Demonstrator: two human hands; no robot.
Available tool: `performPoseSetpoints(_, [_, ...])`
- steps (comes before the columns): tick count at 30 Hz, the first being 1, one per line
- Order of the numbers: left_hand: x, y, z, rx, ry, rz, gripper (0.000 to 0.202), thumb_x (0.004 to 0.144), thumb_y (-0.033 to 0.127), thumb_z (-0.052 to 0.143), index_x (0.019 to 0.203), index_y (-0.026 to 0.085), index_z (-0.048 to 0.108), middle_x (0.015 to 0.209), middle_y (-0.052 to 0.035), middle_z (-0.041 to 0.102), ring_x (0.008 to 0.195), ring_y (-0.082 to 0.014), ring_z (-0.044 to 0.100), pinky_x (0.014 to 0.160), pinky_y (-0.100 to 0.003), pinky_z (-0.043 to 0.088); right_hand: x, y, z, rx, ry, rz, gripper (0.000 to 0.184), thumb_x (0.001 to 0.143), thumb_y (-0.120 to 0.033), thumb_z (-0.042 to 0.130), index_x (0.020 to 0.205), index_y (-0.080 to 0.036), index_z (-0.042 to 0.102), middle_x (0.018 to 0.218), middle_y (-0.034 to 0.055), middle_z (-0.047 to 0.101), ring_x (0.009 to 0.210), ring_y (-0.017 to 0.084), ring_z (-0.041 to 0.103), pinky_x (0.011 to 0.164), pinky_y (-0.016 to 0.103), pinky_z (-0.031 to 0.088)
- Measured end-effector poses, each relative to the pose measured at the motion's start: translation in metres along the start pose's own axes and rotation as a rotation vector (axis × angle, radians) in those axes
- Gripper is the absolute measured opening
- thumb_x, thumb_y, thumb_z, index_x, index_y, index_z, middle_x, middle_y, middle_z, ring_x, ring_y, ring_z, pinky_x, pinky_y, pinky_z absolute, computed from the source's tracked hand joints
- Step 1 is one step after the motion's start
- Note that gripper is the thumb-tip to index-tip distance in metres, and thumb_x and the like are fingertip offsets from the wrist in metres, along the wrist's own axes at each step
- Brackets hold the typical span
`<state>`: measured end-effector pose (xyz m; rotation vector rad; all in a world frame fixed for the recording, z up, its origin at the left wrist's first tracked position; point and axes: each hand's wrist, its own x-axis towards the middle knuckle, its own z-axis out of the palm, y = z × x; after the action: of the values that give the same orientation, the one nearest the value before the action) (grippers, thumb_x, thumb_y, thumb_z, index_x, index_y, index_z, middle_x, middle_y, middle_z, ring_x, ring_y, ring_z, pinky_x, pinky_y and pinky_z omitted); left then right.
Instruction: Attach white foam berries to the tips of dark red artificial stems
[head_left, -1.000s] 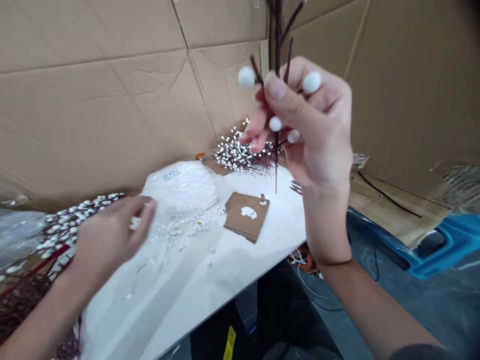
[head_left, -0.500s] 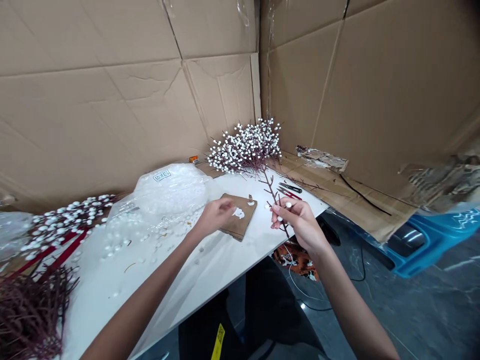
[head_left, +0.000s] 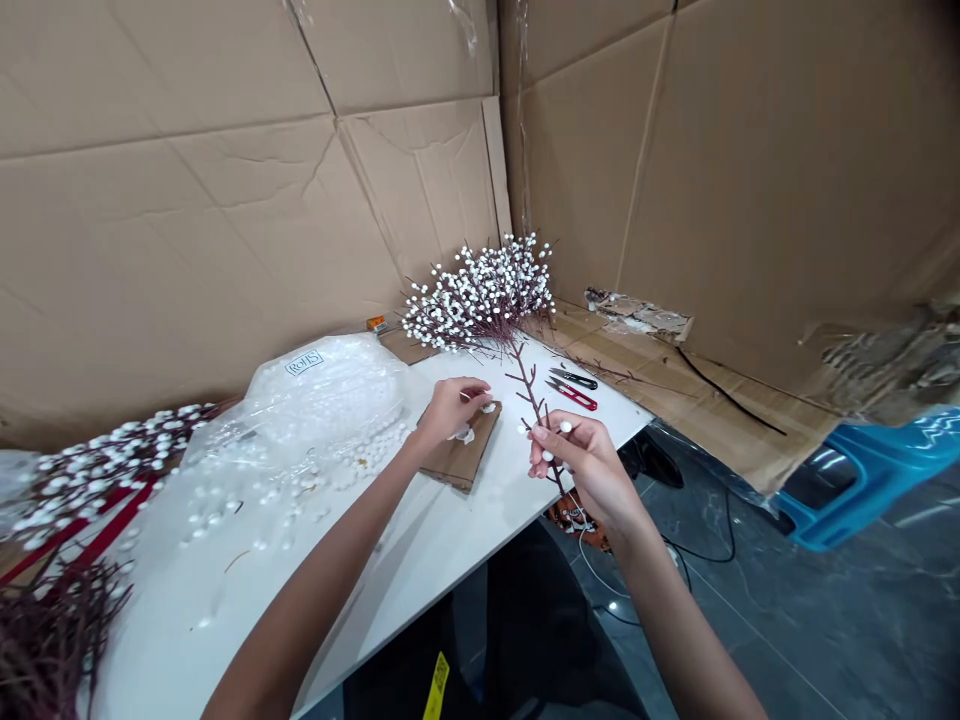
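Note:
My right hand [head_left: 581, 465] is closed around a dark brown artificial twig [head_left: 531, 388], which stands nearly upright. A few white berries [head_left: 565, 427] show at its fingers. My left hand [head_left: 456, 405] is over a small piece of cardboard [head_left: 459, 460] that has white paste on it. Its thumb and fingers are pinched together near the board's far corner, beside a white blob [head_left: 488, 407]. Whatever they hold is too small to make out.
White-berried branches [head_left: 480, 295] are bunched at the back. Red snips [head_left: 571, 394] and black snips [head_left: 574, 378] lie at right. A plastic bag [head_left: 322, 385] and loose white berries [head_left: 360, 458] spread leftward. Bare twigs [head_left: 56, 635] fill the near left; a blue plastic object [head_left: 862, 480] is far right.
My left hand has moved over the cardboard's far corner and pinched there, where a small brown stick lay in white paste. My right hand still holds the twig. The view has shifted slightly.

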<state>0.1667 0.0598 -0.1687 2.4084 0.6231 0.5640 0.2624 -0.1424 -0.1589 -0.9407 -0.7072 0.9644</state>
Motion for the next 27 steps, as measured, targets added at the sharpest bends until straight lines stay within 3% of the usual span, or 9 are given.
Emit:
performPoseSetpoints(10, [0.007, 0.016, -0.020, 0.067, 0.007, -0.049, 0.023, 0.072, 0.035, 0.064, 0.068, 0.014, 0.072, 0.069, -0.0056, 0.071, 0.064, -0.0152, 0.059, 0.060, -0.025, 0.042, -0.005, 0.002, -0.002, 0.038, 0.020, 0.006, 0.025, 0.072, -0.034, 0.074, 0.064, -0.015, 0.059, 0.057, -0.0011, 0.062, 0.047, 0.008, 0.056, 0.051, 0.020, 0.046])
performPoseSetpoints(13, [0.014, 0.017, -0.020, 0.090, -0.003, -0.100, 0.025, 0.069, 0.036, 0.066, 0.057, 0.014, 0.070, 0.052, -0.0019, 0.064, 0.050, -0.0115, 0.048, 0.049, -0.024, 0.033, -0.007, 0.002, -0.004, 0.036, 0.036, 0.010, 0.026, 0.073, -0.034, 0.073, 0.062, -0.015, 0.058, 0.056, -0.0010, 0.061, 0.047, 0.008, 0.056, 0.050, 0.020, 0.046])
performPoseSetpoints(17, [0.024, 0.025, -0.022, 0.103, -0.007, -0.110, 0.024, 0.063, 0.035, 0.070, 0.047, 0.017, 0.067, 0.037, 0.0027, 0.050, 0.043, -0.0083, 0.036, 0.047, -0.025, 0.025, -0.009, 0.002, -0.006, 0.052, 0.039, 0.006, 0.027, 0.073, -0.034, 0.073, 0.060, -0.015, 0.058, 0.056, -0.0010, 0.061, 0.047, 0.008, 0.055, 0.051, 0.021, 0.046])
performPoseSetpoints(22, [0.023, 0.047, -0.036, -0.019, -0.022, -0.086, 0.017, 0.063, 0.032, 0.071, 0.054, 0.017, 0.070, 0.052, -0.0007, 0.065, 0.051, -0.0117, 0.052, 0.052, -0.024, 0.038, -0.012, 0.002, -0.009, 0.040, 0.037, -0.009, 0.027, 0.075, -0.034, 0.072, 0.061, -0.015, 0.058, 0.058, -0.0009, 0.062, 0.048, 0.007, 0.055, 0.052, 0.020, 0.046])
performPoseSetpoints(25, [0.008, 0.063, -0.048, -0.150, -0.011, -0.062, 0.019, 0.069, 0.032, 0.069, 0.074, 0.015, 0.073, 0.076, -0.0064, 0.074, 0.070, -0.0162, 0.066, 0.065, -0.026, 0.050, -0.011, -0.003, -0.010, 0.043, 0.061, -0.034, 0.029, 0.075, -0.033, 0.072, 0.060, -0.016, 0.054, 0.056, -0.0017, 0.061, 0.047, 0.008, 0.055, 0.051, 0.020, 0.046])
performPoseSetpoints(27, [-0.008, 0.075, -0.055, -0.228, 0.058, -0.053, 0.023, 0.071, 0.033, 0.069, 0.085, 0.015, 0.073, 0.088, -0.0079, 0.075, 0.078, -0.0167, 0.068, 0.070, -0.028, 0.052, -0.009, -0.009, -0.008, 0.051, 0.068, -0.069, 0.029, 0.075, -0.032, 0.072, 0.059, -0.016, 0.053, 0.055, -0.0022, 0.061, 0.046, 0.008, 0.055, 0.049, 0.020, 0.046])
